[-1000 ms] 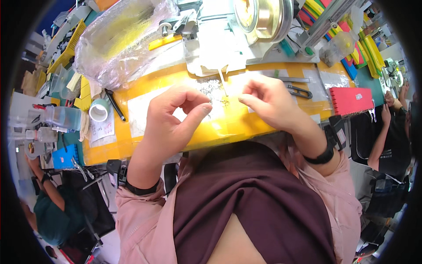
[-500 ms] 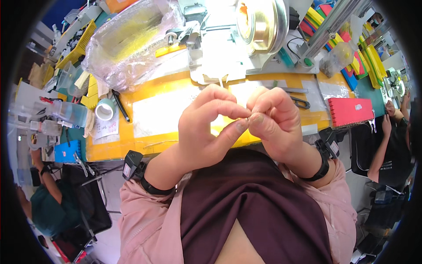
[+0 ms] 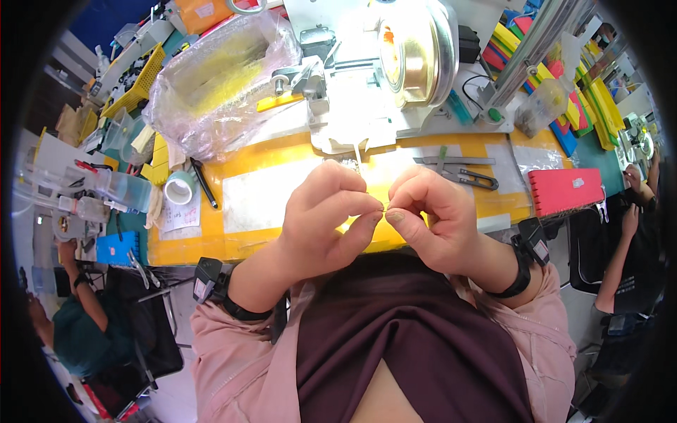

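Left hand [image 3: 321, 220]: pinched closed on a tiny piece [image 3: 383, 211]
Right hand [image 3: 443, 220]: curled nearly closed, just beside it
Tiny piece: between both hands; long axis and right-hand hold, I can't tell

Hard glare at twelve o'clock bleaches the machine [image 3: 352, 128] white — detail is lost. Fisheye distortion bends shapes at three and nine.

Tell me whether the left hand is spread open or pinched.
Pinched: on the left hand, thumb and index tips come together, close to those of the right hand; anything held is too small to identify.
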`<state>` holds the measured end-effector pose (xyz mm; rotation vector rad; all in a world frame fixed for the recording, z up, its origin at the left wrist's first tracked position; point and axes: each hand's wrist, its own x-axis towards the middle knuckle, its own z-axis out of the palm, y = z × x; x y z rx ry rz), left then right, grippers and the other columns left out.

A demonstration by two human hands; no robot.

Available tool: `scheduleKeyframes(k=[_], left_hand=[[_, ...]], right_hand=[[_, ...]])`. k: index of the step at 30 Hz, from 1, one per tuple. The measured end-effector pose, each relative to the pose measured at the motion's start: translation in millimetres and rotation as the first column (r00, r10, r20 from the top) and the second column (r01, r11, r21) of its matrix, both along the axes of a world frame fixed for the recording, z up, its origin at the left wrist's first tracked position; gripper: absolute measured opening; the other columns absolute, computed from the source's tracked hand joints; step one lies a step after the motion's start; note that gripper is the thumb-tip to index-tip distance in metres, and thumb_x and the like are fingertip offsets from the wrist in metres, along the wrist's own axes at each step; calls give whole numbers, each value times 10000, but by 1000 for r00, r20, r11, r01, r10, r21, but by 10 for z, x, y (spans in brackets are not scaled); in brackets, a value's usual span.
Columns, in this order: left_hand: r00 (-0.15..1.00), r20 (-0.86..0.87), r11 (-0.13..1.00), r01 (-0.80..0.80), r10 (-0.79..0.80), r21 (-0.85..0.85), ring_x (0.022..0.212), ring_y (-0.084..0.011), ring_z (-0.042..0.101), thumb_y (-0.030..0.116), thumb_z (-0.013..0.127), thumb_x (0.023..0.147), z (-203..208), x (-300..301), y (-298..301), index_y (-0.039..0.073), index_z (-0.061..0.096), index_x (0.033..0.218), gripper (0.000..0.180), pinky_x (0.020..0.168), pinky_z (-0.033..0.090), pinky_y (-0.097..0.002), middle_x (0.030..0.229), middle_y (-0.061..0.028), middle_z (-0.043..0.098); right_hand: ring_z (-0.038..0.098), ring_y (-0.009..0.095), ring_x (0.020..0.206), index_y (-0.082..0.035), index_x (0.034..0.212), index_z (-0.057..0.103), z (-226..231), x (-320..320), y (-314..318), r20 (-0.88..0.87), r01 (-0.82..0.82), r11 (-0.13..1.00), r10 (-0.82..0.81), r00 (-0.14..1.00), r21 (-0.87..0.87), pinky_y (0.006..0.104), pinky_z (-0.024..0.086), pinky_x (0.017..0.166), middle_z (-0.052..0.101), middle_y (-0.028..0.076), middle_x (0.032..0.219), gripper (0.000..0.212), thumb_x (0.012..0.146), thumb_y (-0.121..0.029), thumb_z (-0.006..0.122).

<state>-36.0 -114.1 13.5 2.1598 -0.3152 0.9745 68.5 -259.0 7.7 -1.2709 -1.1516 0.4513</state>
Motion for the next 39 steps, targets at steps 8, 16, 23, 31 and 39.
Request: scheduleKeyframes(k=[8,16,23,31,39], left_hand=[[925,-275,961,-276,263,-8,625,-151,489,157,736,655,157,-51,439,31,589,914,323,573,420,-246,807,-55,523],[855,-370,348,-244,-363,-905,447,-10,277,183,551,856,90,395,520,59,549,921,141,412,223,-179,599,85,380],[993,16,900,-100,118,-425,513,-42,391,92,593,819,165,442,688,44,573,831,53,475,324,-183,634,23,474],[832,-311,569,7,-459,-822,517,-39,437,119,581,821,330,231,717,37,579,796,86,460,342,-186,628,25,509],[838,199,298,388,-509,-872,1054,-272,495,184,475,874,575,179,882,38,466,834,152,938,385,-379,1007,-138,533]], right_hand=[[509,251,527,-42,735,495,793,157,-248,481,-85,970,188,856,-229,314,406,477,480,78,631,76,734,14,546],[485,211,513,-19,693,491,297,390,69,426,-64,959,182,886,-277,292,401,496,480,86,596,71,715,-19,558],[459,175,496,-21,700,487,562,264,-110,273,-254,893,367,889,-372,287,384,475,465,76,573,73,700,-14,559],[552,291,580,-28,699,475,367,209,116,672,101,954,120,731,-282,341,438,526,514,115,610,105,688,-32,579],[416,95,488,-57,787,478,187,350,766,-218,24,960,-88,972,-280,228,337,448,459,0,574,67,828,-96,513]])
